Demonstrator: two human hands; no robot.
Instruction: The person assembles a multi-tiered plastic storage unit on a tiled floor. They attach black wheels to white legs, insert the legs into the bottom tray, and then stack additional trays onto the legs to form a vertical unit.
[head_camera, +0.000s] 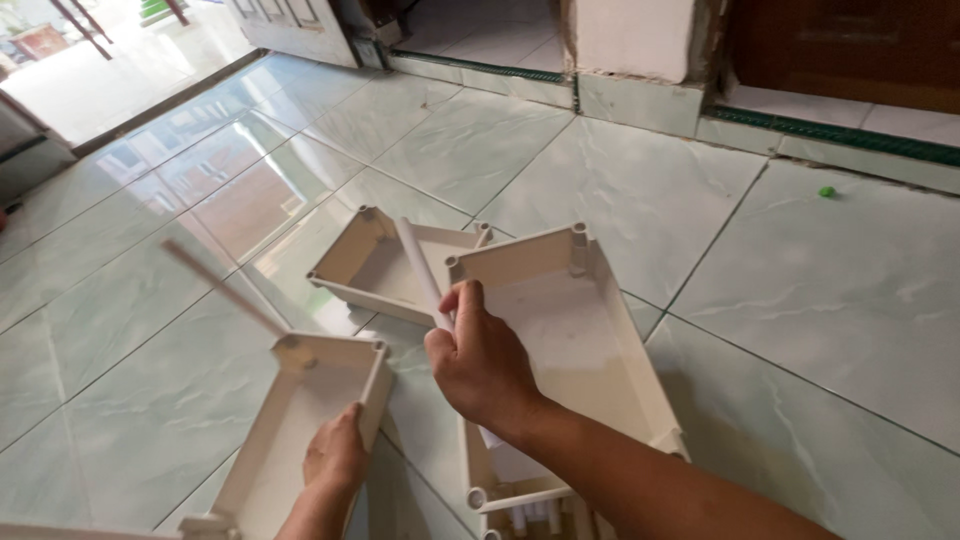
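A thin white tube (418, 268) slants up and away from the right hand (478, 365), whose grip is closed round its lower end, over the near corner of a large white tray (590, 340) lying on the green tiled floor (820, 300). The left hand (335, 462) clasps the long side wall of a nearer white tray (290, 430), a blurred rod (225, 290) rising from its far corner. A third tray (375, 265) lies behind the tube.

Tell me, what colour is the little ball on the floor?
Green: the little ball lies on the pale tiled floor, seen from the head camera.
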